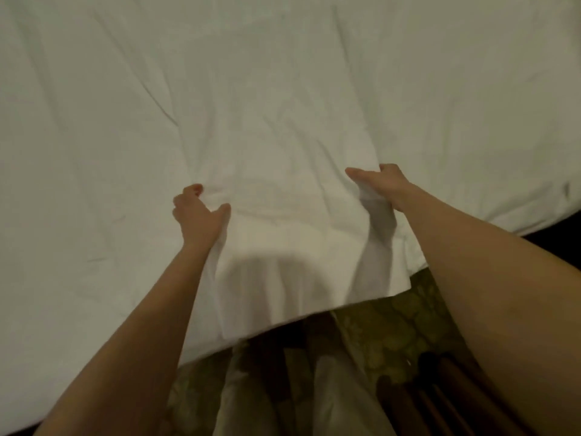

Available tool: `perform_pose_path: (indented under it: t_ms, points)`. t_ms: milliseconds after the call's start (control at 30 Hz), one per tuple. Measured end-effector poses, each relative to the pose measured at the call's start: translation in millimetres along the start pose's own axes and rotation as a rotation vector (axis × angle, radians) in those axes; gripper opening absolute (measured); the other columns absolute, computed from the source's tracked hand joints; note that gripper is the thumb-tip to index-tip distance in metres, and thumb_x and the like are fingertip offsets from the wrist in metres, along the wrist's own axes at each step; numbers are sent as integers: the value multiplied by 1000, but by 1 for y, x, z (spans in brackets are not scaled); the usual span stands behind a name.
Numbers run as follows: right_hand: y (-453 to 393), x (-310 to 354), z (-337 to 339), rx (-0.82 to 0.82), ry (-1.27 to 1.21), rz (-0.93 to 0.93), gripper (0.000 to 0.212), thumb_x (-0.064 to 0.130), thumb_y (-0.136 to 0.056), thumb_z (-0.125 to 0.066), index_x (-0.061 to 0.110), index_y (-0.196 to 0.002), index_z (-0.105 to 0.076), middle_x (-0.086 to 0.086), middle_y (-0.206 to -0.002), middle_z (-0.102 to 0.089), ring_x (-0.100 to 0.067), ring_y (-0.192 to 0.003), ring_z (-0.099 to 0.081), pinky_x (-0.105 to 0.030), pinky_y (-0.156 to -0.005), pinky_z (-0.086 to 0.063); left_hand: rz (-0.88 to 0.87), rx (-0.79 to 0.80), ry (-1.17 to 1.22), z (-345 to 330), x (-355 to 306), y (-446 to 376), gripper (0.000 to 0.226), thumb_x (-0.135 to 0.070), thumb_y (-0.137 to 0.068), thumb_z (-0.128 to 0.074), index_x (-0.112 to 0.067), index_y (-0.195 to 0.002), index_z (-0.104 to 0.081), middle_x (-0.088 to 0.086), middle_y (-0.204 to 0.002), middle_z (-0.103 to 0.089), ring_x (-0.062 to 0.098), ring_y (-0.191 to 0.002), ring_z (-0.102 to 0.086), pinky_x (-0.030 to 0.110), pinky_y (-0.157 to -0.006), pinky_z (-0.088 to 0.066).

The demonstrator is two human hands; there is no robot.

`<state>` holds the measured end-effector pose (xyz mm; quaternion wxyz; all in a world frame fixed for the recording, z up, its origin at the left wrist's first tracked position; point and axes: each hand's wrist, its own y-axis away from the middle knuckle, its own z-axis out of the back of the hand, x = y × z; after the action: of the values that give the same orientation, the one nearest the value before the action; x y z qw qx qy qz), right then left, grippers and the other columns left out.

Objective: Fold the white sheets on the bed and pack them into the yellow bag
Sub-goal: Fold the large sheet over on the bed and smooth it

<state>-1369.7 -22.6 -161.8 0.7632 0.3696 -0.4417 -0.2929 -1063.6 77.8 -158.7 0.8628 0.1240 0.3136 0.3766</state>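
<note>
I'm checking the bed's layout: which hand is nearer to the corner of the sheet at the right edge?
Right. The right hand grips the white sheet closer to that corner; the left hand grips it farther away, toward the middle.

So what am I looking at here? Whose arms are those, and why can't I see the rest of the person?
The camera sits on the person's head and looks down, so you see only their two bare arms reaching forward, as if they were your own. The big white thing is a sheet spread over a bed. The left hand and the right hand each pinch a bunch of the sheet near its edge, which hangs over the side of the bed. Below that edge you can see a dark floor with a greenish patterned cloth; what that cloth is, the picture does not tell. No yellow bag shows here.
</note>
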Motion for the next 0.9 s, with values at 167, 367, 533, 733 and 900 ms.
perform_pose_path:
  t_ms: [167,367,533,733,900]
  points:
    - [13,-16,0,-14,165,4,68,36,-73,-81,1,-126,-56,-10,-123,-62,-27,-110,-60,-34,-94,-49,379,182,249,7,29,-14,63,-32,-71,-80,-4,-122,-57,8,-116,-65,24,-96,-63,34,-82,-52]
    - [33,-16,15,97,143,18,57,31,-79,-77,5,-126,-57,-9,-119,-64,-25,-98,-63,-37,-87,-51,358,340,539,18,29,-4,14,-20,-85,-72,-14,-83,-60,1,-79,-68,14,-67,-64,26,-56,-54]
    - [53,-68,8,90,269,-79,41,23,-87,-70,0,-120,-59,-9,-93,-64,-21,-73,-58,-31,-60,-47,442,425,411,13,62,20,30,-28,-81,-76,-10,-101,-62,5,-87,-65,13,-66,-61,23,-54,-47]
    - [57,-82,7,161,364,-217,40,28,-86,-71,1,-110,-54,-10,-94,-59,-28,-85,-58,-37,-68,-50,445,701,128,28,87,42,33,-31,-80,-76,-6,-98,-63,11,-97,-70,24,-89,-68,29,-70,-55]
    - [39,-48,0,35,707,-122,40,32,-71,-79,2,-92,-62,-13,-91,-64,-30,-81,-64,-27,-56,-46,366,579,201,25,62,26,19,-16,-77,-78,-9,-86,-63,8,-89,-66,17,-72,-63,23,-57,-53]
